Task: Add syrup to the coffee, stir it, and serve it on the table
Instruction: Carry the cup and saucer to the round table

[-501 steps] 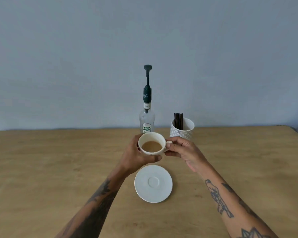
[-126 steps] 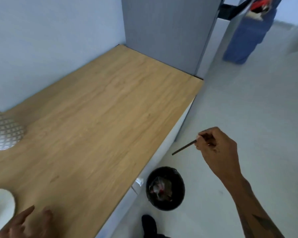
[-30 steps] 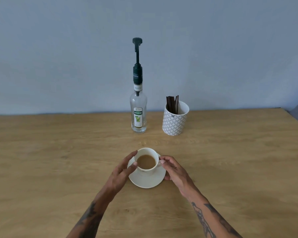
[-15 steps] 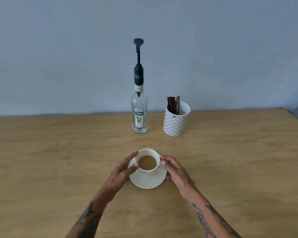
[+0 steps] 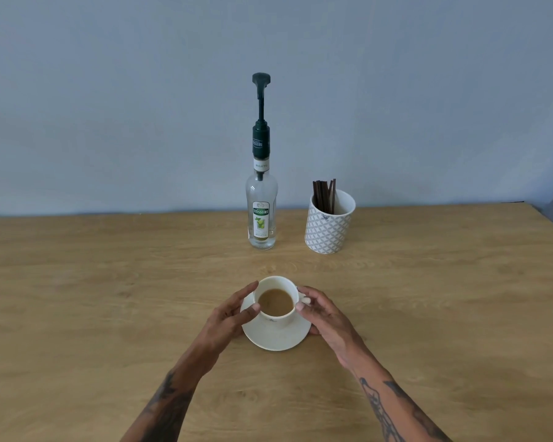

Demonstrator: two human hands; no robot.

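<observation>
A white cup (image 5: 276, 318) of light brown coffee stands on a white saucer (image 5: 278, 338) on the wooden table (image 5: 77, 298), near the middle. My left hand (image 5: 229, 317) touches the cup's left side with thumb and fingertips. My right hand (image 5: 321, 312) holds the cup's small handle on the right, and its lower fingers rest by the saucer's edge. The clear syrup bottle (image 5: 261, 215) with a tall dark green pump stands upright behind the cup, near the wall.
A white patterned mug (image 5: 329, 228) holding several dark stir sticks (image 5: 324, 194) stands right of the bottle. A grey-blue wall rises behind the table. The table's right end shows at the far right.
Over the last second the cup, saucer and both hands have stayed in place; only the view has shifted slightly. Earlier, my right hand held a used stir stick over a bin beside the table.
</observation>
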